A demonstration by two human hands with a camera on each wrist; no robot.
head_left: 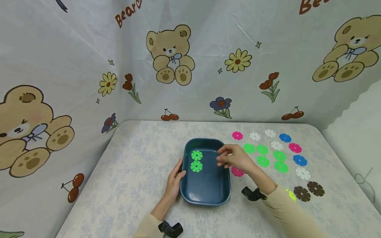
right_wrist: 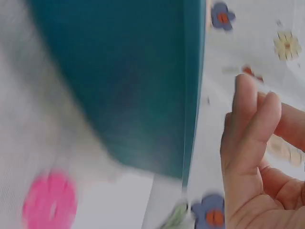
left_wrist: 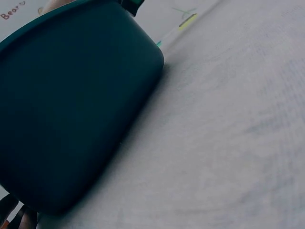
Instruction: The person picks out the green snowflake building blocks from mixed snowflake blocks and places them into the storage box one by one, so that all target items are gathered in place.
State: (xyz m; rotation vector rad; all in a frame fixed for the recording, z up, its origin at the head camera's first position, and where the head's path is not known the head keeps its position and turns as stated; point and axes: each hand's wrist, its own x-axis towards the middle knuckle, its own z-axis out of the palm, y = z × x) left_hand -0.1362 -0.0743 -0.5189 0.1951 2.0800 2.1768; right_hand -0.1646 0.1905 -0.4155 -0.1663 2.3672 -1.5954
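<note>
Currently, a blue tray (head_left: 208,191) stood near the middle of the table (head_left: 134,165), carrying two green discs (head_left: 196,166) in its far left part. The left hand (head_left: 174,180) gripped the tray's left edge, thumb at the rim. Over the right edge hung the right hand (head_left: 236,157), fingers loosely bent, with thumb and index tips slightly apart. A pink disc (head_left: 237,171) lay just beside that edge. More loose discs (head_left: 279,155) spread toward the table's far right corner; two brown discs (head_left: 316,188) lay nearer its right edge.
</note>
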